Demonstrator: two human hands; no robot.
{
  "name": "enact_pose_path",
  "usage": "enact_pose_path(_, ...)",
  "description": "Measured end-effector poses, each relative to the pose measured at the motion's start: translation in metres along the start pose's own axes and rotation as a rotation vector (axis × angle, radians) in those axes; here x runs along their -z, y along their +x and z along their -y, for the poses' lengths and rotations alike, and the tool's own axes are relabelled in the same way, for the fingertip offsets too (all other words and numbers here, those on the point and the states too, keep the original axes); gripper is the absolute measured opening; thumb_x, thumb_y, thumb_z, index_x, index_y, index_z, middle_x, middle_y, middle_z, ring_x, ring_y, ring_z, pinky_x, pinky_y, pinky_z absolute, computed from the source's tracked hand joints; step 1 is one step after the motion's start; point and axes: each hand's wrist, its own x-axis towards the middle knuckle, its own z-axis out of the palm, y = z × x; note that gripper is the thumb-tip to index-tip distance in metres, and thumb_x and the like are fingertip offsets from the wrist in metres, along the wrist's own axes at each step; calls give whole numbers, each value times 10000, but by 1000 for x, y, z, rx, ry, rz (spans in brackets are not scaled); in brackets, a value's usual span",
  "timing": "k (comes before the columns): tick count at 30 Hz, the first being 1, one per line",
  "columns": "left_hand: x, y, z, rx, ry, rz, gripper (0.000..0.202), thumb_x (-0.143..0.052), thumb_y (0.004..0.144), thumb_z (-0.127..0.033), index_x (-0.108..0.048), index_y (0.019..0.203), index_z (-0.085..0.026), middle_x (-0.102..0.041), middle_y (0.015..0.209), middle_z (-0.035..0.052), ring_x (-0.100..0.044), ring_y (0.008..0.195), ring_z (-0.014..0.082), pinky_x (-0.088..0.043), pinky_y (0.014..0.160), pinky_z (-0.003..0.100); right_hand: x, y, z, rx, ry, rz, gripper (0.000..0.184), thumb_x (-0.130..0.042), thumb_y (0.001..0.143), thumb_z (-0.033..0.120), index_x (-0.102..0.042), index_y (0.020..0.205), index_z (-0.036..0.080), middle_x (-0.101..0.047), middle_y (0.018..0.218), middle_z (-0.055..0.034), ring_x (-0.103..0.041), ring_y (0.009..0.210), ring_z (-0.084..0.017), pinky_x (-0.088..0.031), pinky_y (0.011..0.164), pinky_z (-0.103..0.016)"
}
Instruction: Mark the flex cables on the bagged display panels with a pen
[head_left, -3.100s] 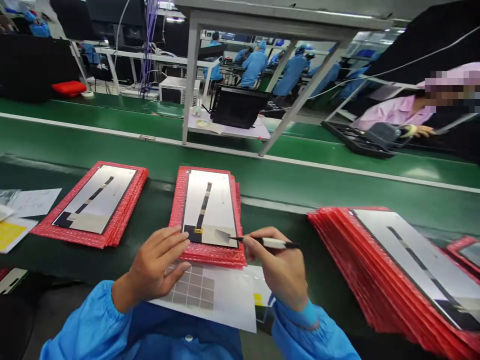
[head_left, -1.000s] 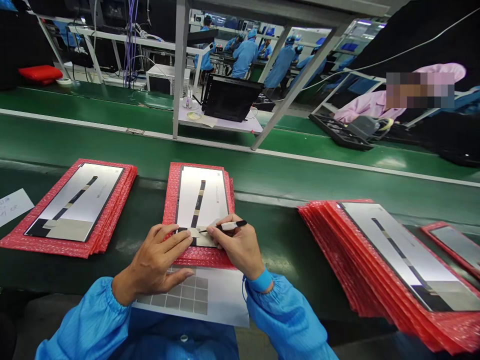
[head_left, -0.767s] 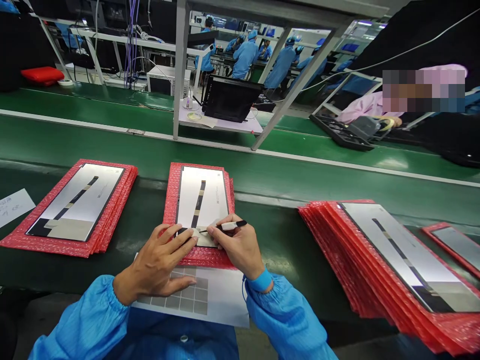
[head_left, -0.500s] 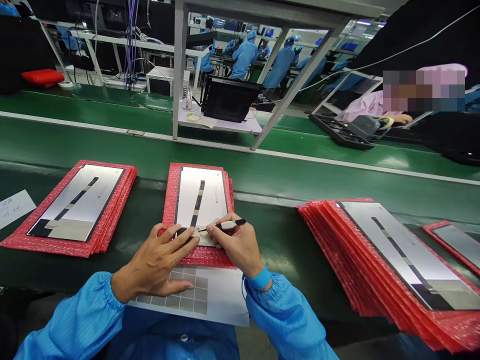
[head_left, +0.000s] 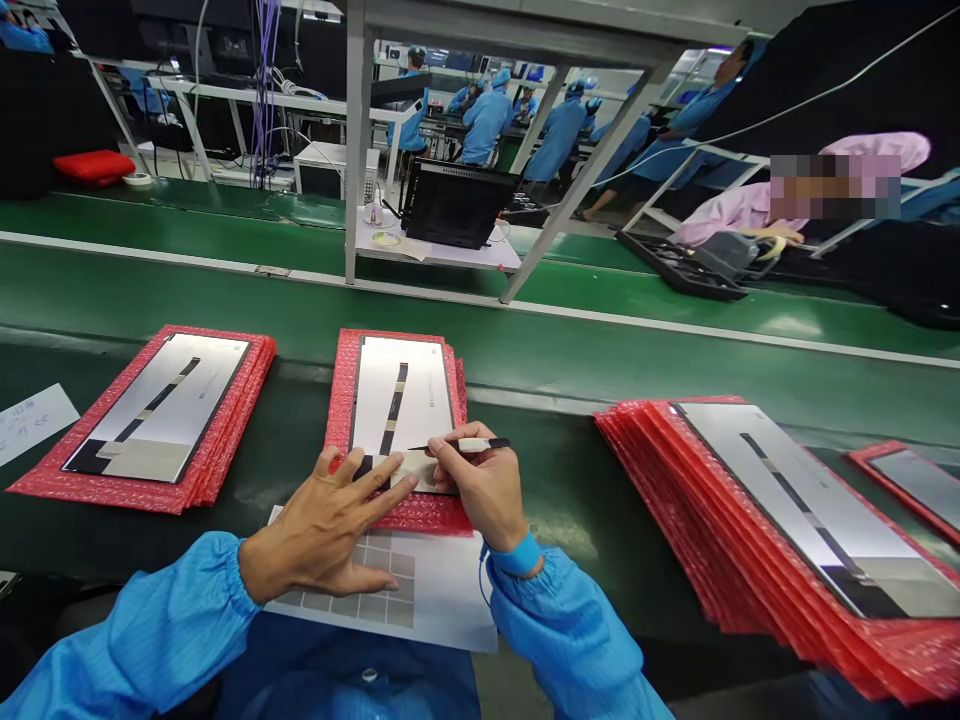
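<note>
silver display panel (head_left: 401,400) lies face up on a stack of red bubble-wrap pouches (head_left: 397,517), mid-bench, close to the near edge of the dark bench (head_left: 585,520), tilted slightly. black strip (head_left: 394,420) runs up its length, and a pale film patch (head_left: 420,470) covers the strip's lower end. left hand (head_left: 322,530) sits flat with fingers (head_left: 375,487) spread, fingertips pressing on the patch and lower panel edge. right hand (head_left: 480,495) pinches a slim black-and-white pen (head_left: 480,445) between thumb and fingers, its fine tip over the panel just above the patch. sheet with grey squares (head_left: 375,590) lies under the left hand's heel, overlapping the bench's near edge. left stack of panels (head_left: 169,405) carries the same strip and patch, as does the thicker right stack of panels (head_left: 787,510). a patch is in place on all three top panels; whether anything is left on them cannot be told. co-worker's hand (head_left: 772,240) is beyond the green belt (head_left: 525,370), by a black tray (head_left: 679,270).
</note>
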Motion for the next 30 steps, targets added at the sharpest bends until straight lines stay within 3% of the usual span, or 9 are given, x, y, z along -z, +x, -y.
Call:
enact_pose_path(6,-11,-18,24,-67,-111,-100,1034,-633,874,-694,-199,1679,-213,-403,1669,86,-398,1382,378,-226,1118,485,0,-2,3,9,10,15,417,-910,697,504,-600,783,239,-656,490,21,-576,397,-166,-520,409,-274)
enact_pose_path(10,-5,-18,30,-113,-81,-42,978,-681,837,-616,-281,1659,-268,-414,1665,59,-425,1368,384,-229,1105,494,0,-2,1,15,21,14,427,-911,690,519,-603,782,238,-652,495,22,-573,399,-165,-512,404,-271)
enact_pose_path(14,7,-9,28,-159,-44,34,948,-610,865,-671,-279,1660,-274,-375,1686,47,-437,1336,380,-269,1071,507,1,-1,1,39,-46,8,434,-908,685,548,-625,767,228,-653,498,9,-575,401,-169,-499,402,-272)
enact_pose_path(17,11,-5,31,-189,-72,45,910,-566,875,-714,-324,1644,-291,-422,1660,46,-456,1323,366,-298,1085,509,2,2,1,41,-106,-15,450,-894,684,590,-652,766,219,-659,509,-9,-603,421,-194,-524,419,-297)
enact_pose_path(24,-3,-14,39,-127,-147,-4,829,-533,891,-671,-393,1609,-279,-493,1613,-3,-367,1474,359,-252,1214,539,9,10,-3,73,-251,-36,459,-883,658,612,-697,771,207,-675,521,-37,-659,443,-233,-551,420,-300)
enact_pose_path(30,-16,-29,41,-124,-231,-79,869,-525,880,-580,-346,1591,-112,-581,1513,146,-404,1507,344,-203,1301,543,13,10,-9,71,-267,-73,478,-888,651,620,-699,770,197,-693,534,-49,-660,427,-230,-549,417,-300)
